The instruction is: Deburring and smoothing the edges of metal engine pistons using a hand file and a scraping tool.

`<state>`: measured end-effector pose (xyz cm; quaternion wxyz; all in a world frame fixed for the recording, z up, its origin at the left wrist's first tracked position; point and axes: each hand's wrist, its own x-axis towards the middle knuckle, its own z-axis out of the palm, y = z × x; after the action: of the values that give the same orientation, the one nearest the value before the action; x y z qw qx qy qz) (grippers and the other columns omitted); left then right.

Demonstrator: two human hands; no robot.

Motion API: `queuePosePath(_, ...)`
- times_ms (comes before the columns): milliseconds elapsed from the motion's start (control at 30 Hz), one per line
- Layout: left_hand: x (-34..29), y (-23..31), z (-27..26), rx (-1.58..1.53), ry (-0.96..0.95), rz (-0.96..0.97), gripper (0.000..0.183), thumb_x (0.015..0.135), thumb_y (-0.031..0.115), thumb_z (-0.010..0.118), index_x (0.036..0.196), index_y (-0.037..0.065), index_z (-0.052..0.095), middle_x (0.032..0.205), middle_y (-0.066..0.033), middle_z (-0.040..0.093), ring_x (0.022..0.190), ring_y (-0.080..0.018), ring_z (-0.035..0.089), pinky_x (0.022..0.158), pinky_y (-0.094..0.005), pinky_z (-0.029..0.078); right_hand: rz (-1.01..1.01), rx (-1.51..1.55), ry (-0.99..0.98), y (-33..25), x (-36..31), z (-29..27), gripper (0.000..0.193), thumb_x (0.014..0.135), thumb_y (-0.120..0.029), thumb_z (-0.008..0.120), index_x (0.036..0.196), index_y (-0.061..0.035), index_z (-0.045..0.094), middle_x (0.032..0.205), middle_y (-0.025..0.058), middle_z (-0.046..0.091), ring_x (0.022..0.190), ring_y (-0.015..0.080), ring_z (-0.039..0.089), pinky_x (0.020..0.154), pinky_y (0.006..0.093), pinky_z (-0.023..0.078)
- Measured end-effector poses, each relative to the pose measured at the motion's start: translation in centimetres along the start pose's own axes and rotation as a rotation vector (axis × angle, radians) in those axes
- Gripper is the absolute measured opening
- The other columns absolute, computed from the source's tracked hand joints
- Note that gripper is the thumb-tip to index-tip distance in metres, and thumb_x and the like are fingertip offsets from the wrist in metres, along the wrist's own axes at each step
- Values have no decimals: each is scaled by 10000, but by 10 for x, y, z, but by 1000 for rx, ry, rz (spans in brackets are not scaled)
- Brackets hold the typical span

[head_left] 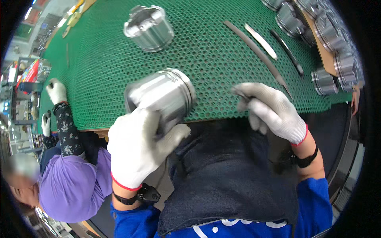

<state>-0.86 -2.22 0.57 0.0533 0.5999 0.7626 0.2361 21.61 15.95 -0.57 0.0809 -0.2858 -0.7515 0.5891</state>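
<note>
In my left hand point(137, 144), white-gloved, is a shiny metal piston point(160, 93), lying on its side just above the green mat. The fingers wrap its near side, and ring grooves run round its right end. Both piston and fingertips are slightly blurred. My right hand point(270, 109), also gloved, hovers over the mat's front edge to the right of the piston. Its fingers are loosely bent and apart, with nothing visible in them. A second piston point(151, 31) stands on the mat beyond the held one.
On the green perforated mat point(206, 51) lie a long grey flat file point(258, 53), a white strip-like tool point(261, 41) and a black pen-like tool point(286, 52). Several pistons point(325, 81) crowd the right around a brown cardboard divider point(317, 35). At left sits a person in purple point(75, 184).
</note>
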Motion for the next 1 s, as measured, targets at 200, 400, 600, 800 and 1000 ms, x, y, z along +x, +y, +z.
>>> queuePosePath(200,30,-41,7,35,-12,435,277,735,236,759,886,61,606,1229,-217,562,1223,-518,480,1049,-641,343,138,206,-112,-4,-11,-15,400,949,-124,448,1321,-32,563,878,91,679,526,91,601,515,239,522)
queuePosePath(400,76,-23,33,-200,339,395,134,839,135,669,906,24,637,1093,-169,570,940,-302,586,837,-388,488,-728,-821,338,17,36,-1,405,847,-55,590,1237,-159,632,776,37,619,591,172,633,507,314,506)
queuePosePath(600,68,-10,27,-226,197,292,130,834,93,621,902,-18,612,960,-135,570,896,-251,553,866,-360,438,-752,-1054,452,13,53,11,270,826,-168,591,1089,-181,650,722,50,554,624,219,637,517,335,521)
queuePosePath(800,33,14,40,-4,227,416,305,601,123,800,873,86,666,817,-51,560,771,-271,560,740,-418,458,-320,-555,144,24,23,19,276,884,-175,587,1146,-109,639,778,102,595,590,244,653,524,350,544)
queuePosePath(1000,19,21,45,127,154,440,364,562,193,835,867,106,656,846,-33,532,833,-265,563,803,-454,459,479,1488,-665,37,19,20,376,971,-266,518,1250,-14,516,767,30,571,542,107,571,428,230,459)
